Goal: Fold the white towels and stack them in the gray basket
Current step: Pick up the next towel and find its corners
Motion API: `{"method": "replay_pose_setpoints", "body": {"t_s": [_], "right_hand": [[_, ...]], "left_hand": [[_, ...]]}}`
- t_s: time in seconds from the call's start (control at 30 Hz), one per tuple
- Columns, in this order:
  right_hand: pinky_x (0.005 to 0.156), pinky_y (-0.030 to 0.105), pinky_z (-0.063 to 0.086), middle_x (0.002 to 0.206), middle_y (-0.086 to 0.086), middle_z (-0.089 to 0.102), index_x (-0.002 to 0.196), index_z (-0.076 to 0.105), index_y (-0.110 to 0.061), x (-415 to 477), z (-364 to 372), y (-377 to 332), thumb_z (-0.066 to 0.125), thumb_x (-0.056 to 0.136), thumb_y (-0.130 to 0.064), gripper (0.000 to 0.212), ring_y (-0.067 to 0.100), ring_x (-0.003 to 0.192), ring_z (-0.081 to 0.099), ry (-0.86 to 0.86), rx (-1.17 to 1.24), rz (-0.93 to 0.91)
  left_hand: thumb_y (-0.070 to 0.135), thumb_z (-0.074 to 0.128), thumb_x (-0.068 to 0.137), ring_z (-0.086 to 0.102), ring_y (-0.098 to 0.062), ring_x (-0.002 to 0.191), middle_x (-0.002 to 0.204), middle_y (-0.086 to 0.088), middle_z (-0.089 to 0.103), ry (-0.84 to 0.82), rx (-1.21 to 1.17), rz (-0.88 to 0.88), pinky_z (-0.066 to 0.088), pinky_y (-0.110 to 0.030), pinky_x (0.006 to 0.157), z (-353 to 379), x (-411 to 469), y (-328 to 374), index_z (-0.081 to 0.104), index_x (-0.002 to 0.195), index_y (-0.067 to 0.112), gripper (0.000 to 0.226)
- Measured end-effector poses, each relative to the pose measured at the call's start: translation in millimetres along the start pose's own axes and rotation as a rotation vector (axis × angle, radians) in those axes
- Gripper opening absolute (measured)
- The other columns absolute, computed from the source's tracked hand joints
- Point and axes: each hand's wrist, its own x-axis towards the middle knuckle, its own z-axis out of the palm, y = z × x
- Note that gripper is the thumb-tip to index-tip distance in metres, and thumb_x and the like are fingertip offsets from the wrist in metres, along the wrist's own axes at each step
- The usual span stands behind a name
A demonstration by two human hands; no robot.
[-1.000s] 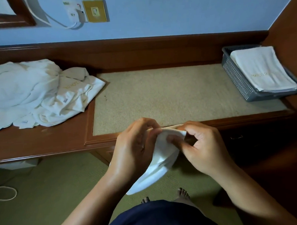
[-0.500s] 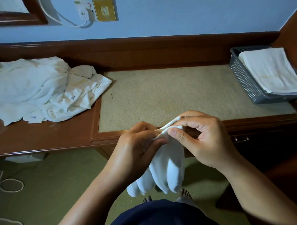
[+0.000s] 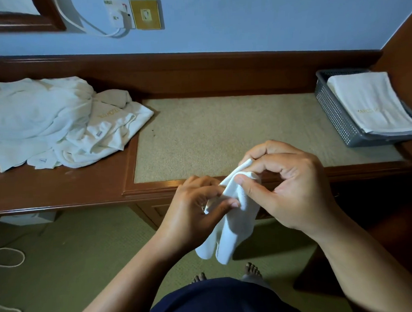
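Over the near edge of the tabletop (image 3: 222, 131), both hands hold a small white towel (image 3: 234, 227) in the air, above the green floor (image 3: 63, 256). The right hand (image 3: 293, 189) pinches the towel's upper corner between thumb and forefinger, the other fingers curled. The left hand (image 3: 191, 213) grips the cloth just below, its thumb pressed across the front and its fingers curled behind.

Compared with half a second earlier, the right hand sits slightly higher and the pinched corner stands more clearly above the left hand. The towel now hangs in two long lobes rather than several. One second earlier it was bunched between the hands and trailed toward the lower left.

The gray basket (image 3: 333, 112), perforated along its wall, stands at the far right end of the tabletop, well apart from the hands. It holds a stack of folded towels (image 3: 368, 101) rising above its rim; the top one bears gold lettering, too small to read. A heap of unfolded towels (image 3: 57, 120) lies on the left end of the tabletop. Basket and heap lie as they did in the earlier frames.
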Motion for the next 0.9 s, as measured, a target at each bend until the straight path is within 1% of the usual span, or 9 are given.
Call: {"method": "replay_pose_setpoints", "body": {"t_s": [0.13,0.23,0.33,0.43,0.53,0.6,0.73,0.83,0.9], "right_hand": [[0.072,0.026,0.052,0.089,0.001,0.069,0.068,0.069,-0.008,0,-7,6,0.081,0.081,-0.006,0.017,0.015,0.085,0.069,0.054,-0.028,0.04],[0.066,0.034,0.055,0.088,-0.003,0.07,0.074,0.058,-0.016,-1,-10,11,0.08,0.079,-0.007,0.024,0.017,0.079,0.069,0.046,0.068,0.181],[0.063,0.031,0.053,0.085,-0.012,0.065,0.089,0.056,-0.03,2,-21,22,0.076,0.078,-0.012,0.029,0.008,0.073,0.064,-0.164,-0.125,0.335],[0.061,0.019,0.043,0.091,-0.019,0.051,0.118,0.061,-0.037,1,-18,33,0.067,0.084,-0.012,0.043,0.002,0.074,0.054,-0.399,-0.4,0.286],[0.05,0.025,0.041,0.09,-0.008,0.046,0.083,0.068,-0.019,2,-4,36,0.06,0.088,-0.01,0.012,0.012,0.063,0.049,-0.366,-0.573,0.141],[0.047,0.031,0.039,0.084,-0.002,0.049,0.071,0.06,-0.011,5,5,41,0.05,0.084,-0.007,0.017,0.018,0.058,0.047,-0.297,-0.589,0.061],[0.06,0.029,0.032,0.068,0.0,0.046,0.067,0.055,-0.01,8,22,51,0.042,0.077,-0.005,0.018,0.02,0.058,0.042,-0.239,-0.601,-0.084],[0.067,0.029,0.029,0.069,-0.006,0.038,0.069,0.057,-0.012,11,20,61,0.043,0.081,-0.006,0.019,0.015,0.061,0.035,-0.121,-0.63,-0.103],[0.067,0.028,0.027,0.068,-0.004,0.042,0.07,0.059,-0.012,16,11,69,0.043,0.081,-0.007,0.02,0.018,0.06,0.038,-0.054,-0.672,-0.069]], "left_hand": [[0.06,0.056,0.094,0.054,-0.008,0.098,0.093,0.019,0.063,-0.082,0.062,-0.074,0.043,-0.046,0.088,8,-7,-18,0.071,0.081,0.036,0.031],[0.056,0.05,0.097,0.054,-0.006,0.098,0.094,0.022,0.062,-0.035,0.082,-0.076,0.043,-0.045,0.087,8,-9,-25,0.063,0.079,0.037,0.029],[0.054,0.049,0.098,0.052,-0.003,0.096,0.091,0.022,0.061,0.028,0.147,-0.031,0.041,-0.039,0.084,4,-5,-26,0.065,0.085,0.033,0.03],[0.05,0.053,0.098,0.047,-0.005,0.091,0.086,0.023,0.054,0.045,0.238,0.06,0.036,-0.035,0.081,2,-1,-22,0.068,0.088,0.032,0.026],[0.053,0.054,0.096,0.048,-0.008,0.092,0.09,0.021,0.059,0.054,0.327,0.102,0.032,-0.035,0.082,6,-1,-22,0.074,0.092,0.032,0.029],[0.057,0.052,0.094,0.049,-0.008,0.093,0.091,0.019,0.062,0.041,0.365,0.082,0.031,-0.035,0.084,14,-7,-27,0.073,0.089,0.033,0.032],[0.054,0.048,0.091,0.058,-0.02,0.088,0.081,0.013,0.06,-0.092,0.559,-0.025,0.042,-0.044,0.079,40,-33,-65,0.067,0.076,0.029,0.034],[0.05,0.05,0.099,0.053,-0.023,0.103,0.095,0.011,0.06,-0.277,0.688,-0.309,0.034,-0.042,0.088,41,-56,-111,0.072,0.094,0.032,0.029],[0.047,0.046,0.102,0.047,-0.021,0.109,0.1,0.012,0.056,-0.357,0.759,-0.477,0.028,-0.039,0.087,33,-76,-142,0.068,0.102,0.035,0.025]]}}
